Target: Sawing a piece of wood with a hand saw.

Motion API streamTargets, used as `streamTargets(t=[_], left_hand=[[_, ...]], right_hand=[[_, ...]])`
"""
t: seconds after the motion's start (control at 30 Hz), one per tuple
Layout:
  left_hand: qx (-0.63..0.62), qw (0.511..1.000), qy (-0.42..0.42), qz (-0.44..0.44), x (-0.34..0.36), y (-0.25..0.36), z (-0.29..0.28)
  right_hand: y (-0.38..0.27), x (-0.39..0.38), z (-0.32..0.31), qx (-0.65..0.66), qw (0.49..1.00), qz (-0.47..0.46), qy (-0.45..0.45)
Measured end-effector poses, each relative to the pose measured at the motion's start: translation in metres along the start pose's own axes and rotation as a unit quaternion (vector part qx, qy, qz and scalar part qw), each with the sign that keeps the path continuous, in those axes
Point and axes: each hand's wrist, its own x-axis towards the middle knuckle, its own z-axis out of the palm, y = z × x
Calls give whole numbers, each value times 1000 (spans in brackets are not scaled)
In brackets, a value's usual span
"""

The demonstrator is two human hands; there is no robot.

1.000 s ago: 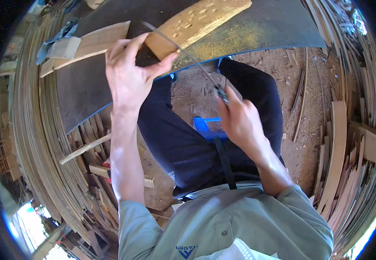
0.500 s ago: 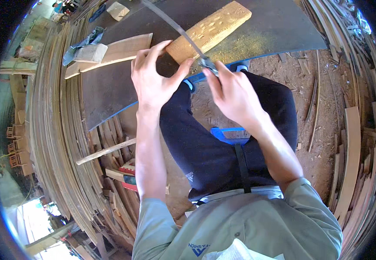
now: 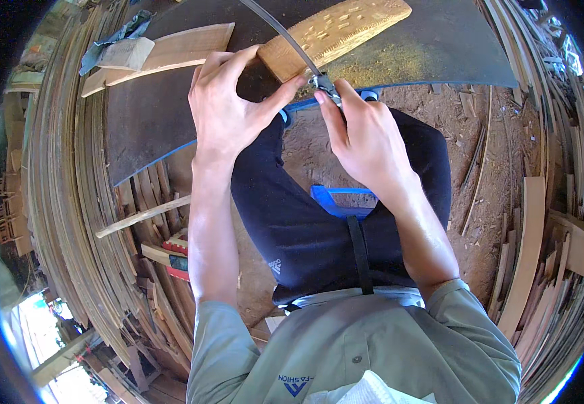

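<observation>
A thick, light-brown piece of wood lies slantwise on the dark tabletop. Rows of small gouges mark its top, and fine notches run along its near edge. My left hand holds its near left end between thumb and fingers. In my right hand is the handle of a long, narrow-bladed metal tool, fingers wrapped round it. The blade crosses the wood near my left thumb and runs up past the top of the picture. Whether the blade has teeth cannot be made out.
Yellow sawdust covers the dark tabletop beside the wood. A curved board, a small block and a blue-grey cloth lie at the left. Long timber strips are stacked on both sides. My knees are below the table edge.
The view has shifted, so the table and wood sit higher in the picture. Both hands keep their holds, and the blade still lies across the wood near its left end.
</observation>
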Motion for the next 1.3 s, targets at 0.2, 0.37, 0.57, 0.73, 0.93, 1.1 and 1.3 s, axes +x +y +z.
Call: streamTargets(t=[0.2,0.37,0.57,0.73,0.93,1.1,1.3], left_hand=[[43,998,28,24,2,12,-1],[59,996,34,50,-4,14,0],[58,998,21,19,0,12,0],[16,999,5,-29,2,16,-2],[-16,997,-13,-80,3,18,-2],[-4,998,-17,-61,3,23,-4],[-21,998,-18,-59,6,25,-7]], right_hand=[[-1,-2,-7,-22,999,2,-25],[-3,-23,-12,-24,999,27,-30],[35,-90,-35,-12,991,95,-90],[36,-100,-58,-36,994,85,-60],[-11,-41,-38,18,999,15,-44],[1,-29,-29,45,998,26,-47],[6,-8,-25,67,996,59,-11]])
